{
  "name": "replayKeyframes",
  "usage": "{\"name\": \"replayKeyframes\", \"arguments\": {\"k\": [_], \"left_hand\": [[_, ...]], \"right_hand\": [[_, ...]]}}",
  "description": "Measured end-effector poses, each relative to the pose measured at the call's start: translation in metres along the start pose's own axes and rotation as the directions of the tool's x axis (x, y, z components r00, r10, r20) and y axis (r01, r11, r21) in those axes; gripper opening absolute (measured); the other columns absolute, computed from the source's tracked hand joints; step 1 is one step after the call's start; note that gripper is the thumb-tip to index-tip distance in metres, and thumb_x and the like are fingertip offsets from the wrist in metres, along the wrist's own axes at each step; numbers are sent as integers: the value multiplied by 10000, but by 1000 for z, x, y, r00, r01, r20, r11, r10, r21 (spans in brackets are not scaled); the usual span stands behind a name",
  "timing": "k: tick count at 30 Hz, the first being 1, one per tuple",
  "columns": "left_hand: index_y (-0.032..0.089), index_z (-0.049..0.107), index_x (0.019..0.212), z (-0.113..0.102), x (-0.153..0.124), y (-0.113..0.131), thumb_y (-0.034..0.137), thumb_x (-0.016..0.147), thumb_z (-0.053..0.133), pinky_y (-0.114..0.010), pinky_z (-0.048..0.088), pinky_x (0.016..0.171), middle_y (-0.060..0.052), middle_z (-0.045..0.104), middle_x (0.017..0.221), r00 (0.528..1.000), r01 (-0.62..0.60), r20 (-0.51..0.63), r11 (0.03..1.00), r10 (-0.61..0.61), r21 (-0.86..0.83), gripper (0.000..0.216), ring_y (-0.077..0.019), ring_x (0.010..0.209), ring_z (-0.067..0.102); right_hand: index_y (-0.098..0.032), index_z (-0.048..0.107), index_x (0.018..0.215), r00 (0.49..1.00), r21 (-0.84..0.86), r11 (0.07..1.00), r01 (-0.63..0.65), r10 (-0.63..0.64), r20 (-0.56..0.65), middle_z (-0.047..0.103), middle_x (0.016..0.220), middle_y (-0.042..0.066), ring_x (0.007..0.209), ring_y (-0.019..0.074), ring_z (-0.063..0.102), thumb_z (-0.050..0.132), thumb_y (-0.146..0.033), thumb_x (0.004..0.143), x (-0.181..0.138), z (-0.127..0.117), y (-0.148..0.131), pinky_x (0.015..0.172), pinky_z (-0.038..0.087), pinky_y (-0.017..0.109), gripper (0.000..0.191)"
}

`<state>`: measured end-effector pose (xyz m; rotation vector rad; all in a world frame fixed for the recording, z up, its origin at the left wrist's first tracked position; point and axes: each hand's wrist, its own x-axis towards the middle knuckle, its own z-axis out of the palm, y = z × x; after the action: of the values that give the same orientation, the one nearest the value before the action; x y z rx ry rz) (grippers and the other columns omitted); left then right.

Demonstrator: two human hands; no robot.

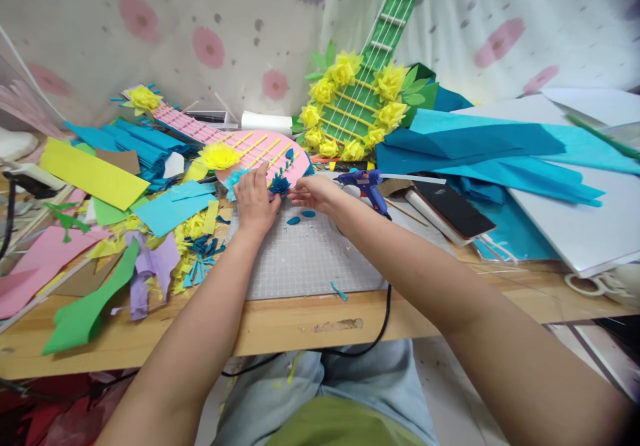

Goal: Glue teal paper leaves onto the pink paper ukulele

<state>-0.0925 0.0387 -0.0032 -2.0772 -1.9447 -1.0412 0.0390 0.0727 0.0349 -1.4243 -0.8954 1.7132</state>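
Note:
A pink paper guitar (295, 163) with yellow strips across its body lies on the grey cutting mat (310, 259). A dark blue paper flower (279, 184) sits at its near edge, between my hands. My left hand (256, 199) rests on the guitar's edge with fingers stretched out, its thumb beside that flower. From the right, my right hand (320, 195) reaches in with extended fingers, their tips close to the flower; whether they touch it I cannot tell. A light blue paper flower (234, 181) is partly covered by my left hand. Blue paper petals (293, 221) lie on the mat.
A blue glue gun (367, 185) stands right of my right hand, its cable hanging over the table edge. Behind, a green paper guitar (345, 113) leans upright. Paper scraps (175, 206) crowd the left; a phone (453, 206) and blue paper sheets (470, 143) lie right.

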Motion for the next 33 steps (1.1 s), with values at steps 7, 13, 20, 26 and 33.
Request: {"name": "replayKeyframes", "arguments": {"k": [7,13,20,26,33], "left_hand": [[171,418,1344,0,-1,0,126,704,503,-481,316,1005,-141,536,1259,1000,-20,-17,1000,20,-8,647,-318,1177,449],[162,374,1374,1,-4,2,159,671,566,-492,288,1036,-157,466,1336,997,-71,19,997,71,11,728,-331,1237,396],[168,388,1359,1,-3,4,215,716,592,-503,283,1037,-161,477,1333,1000,-8,-6,1000,8,6,676,-334,1234,408],[162,439,1304,0,-2,4,121,697,511,-481,272,1045,-145,527,1271,996,-46,-85,996,39,-82,612,-314,1211,436],[163,494,1194,-7,-10,12,87,749,432,-460,303,1022,-130,586,1167,973,-92,-227,980,50,-178,456,-266,1118,513]], "right_hand": [[-150,510,738,1000,-21,1000,-1,0,-24,596,603,32,530,104,572,492,18,728,-6,-5,-5,501,489,203,169],[-154,497,707,998,-57,997,58,-59,-14,647,698,53,522,95,565,490,25,723,-11,-18,-9,512,480,229,180],[-194,490,723,953,-516,820,248,-301,-20,575,619,-4,518,117,535,641,-75,670,-18,-52,-6,478,392,239,199],[-205,547,783,824,-830,361,425,-533,190,637,767,-1,697,145,569,635,-162,704,-18,-79,14,620,400,262,126],[-221,544,945,752,-833,179,523,-558,352,697,882,4,851,189,599,597,-136,761,-16,-66,37,737,405,311,210]]}}
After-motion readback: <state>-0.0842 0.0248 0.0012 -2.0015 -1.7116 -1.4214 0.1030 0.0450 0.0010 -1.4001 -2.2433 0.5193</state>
